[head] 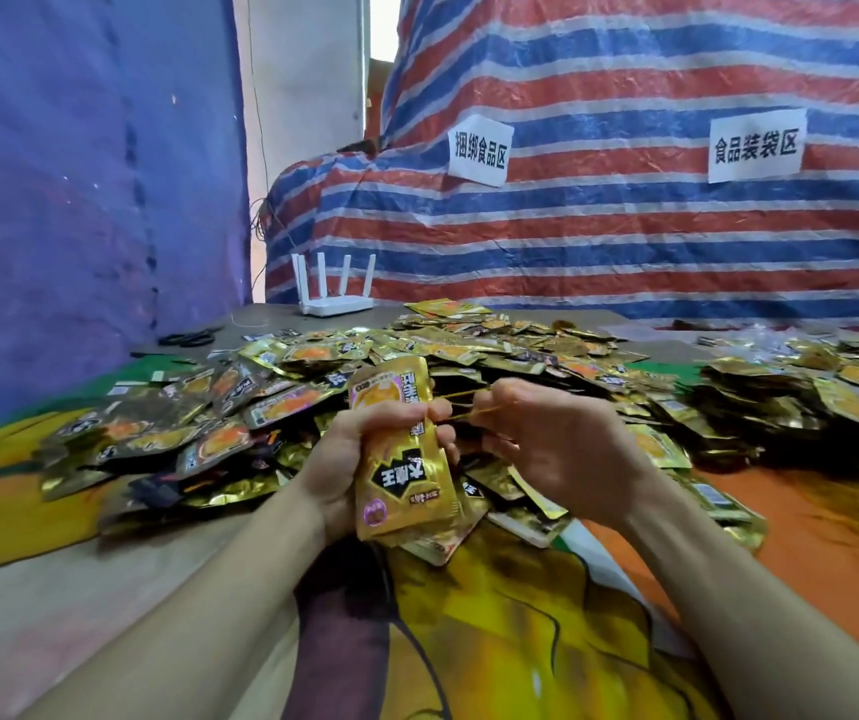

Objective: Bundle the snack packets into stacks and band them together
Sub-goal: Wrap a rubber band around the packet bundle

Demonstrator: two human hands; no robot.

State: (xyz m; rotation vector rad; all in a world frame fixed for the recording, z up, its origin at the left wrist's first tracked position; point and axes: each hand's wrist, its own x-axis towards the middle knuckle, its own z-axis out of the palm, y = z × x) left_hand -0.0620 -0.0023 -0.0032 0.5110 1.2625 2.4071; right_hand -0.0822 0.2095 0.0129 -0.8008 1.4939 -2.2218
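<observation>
band stretched off a gripped stack

my left hand (359, 459) is wrapped round one stack of snack packets (406, 459), thumb on the near side and fingers curled over the far edge, holding it upright just above the table. my right hand (552, 449) sits just beside it, palm turned down, fingers curled and hooked into one yellow rubber band (463, 405) that runs taut from the stack's right edge to those fingers. both forearms come in from the bottom corners.

i cannot tell how many packets are in the stack; only the gold front one shows. my right fingertips are tucked under, so how the band sits on them is unclear.

behind my hands lies a loose pile of packets (469, 350), too many to count, with a second heap (791, 402) to the right, cut off by the frame. further back: one white router (333, 293) with four antennas, one pair of scissors (190, 336), and two paper signs (480, 150) on the striped tarp (624, 241).
</observation>
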